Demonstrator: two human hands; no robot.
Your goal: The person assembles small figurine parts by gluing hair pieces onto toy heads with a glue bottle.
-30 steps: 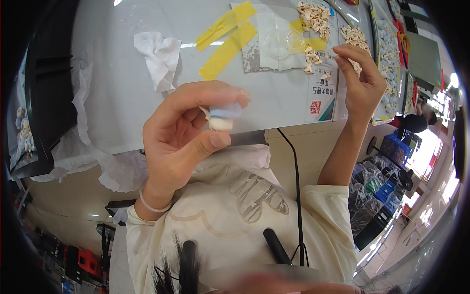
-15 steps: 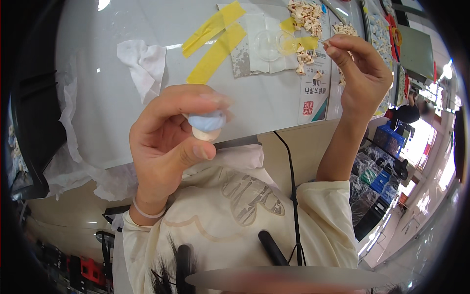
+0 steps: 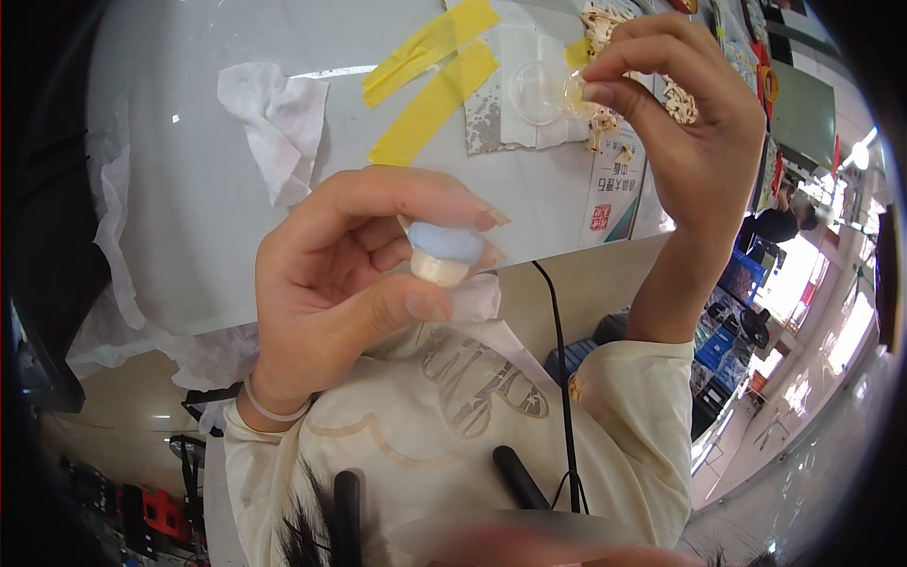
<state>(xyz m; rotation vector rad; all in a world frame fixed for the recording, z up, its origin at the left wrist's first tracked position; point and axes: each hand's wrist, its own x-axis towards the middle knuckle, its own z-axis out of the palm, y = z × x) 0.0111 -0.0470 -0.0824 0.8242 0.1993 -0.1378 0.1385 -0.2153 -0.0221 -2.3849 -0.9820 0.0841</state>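
Observation:
My left hand (image 3: 326, 274) is closed around a small rounded piece, pale blue on top and cream below (image 3: 442, 253), gripping it between thumb and fingers above the table's near edge. My right hand (image 3: 685, 123) is raised at the far right with thumb and index finger pinched together. Their tips are at a small clear round dish (image 3: 573, 97) with a yellowish tint. Whatever lies in the pinch is too small and covered to make out. Beside that dish is a larger clear disc (image 3: 535, 93) on white paper.
Small cream pieces with dark tips (image 3: 605, 21) lie heaped behind my right hand. Two yellow tape strips (image 3: 430, 109) cross the grey table (image 3: 203, 236). A crumpled white cloth (image 3: 274, 123) is at left; a printed card (image 3: 612, 189) sits near the table edge.
My right hand has moved left from the heap of cream pieces to the small clear dish; the tiny cream piece at its fingertips no longer shows. My left hand has shifted slightly right with the blue-and-cream piece.

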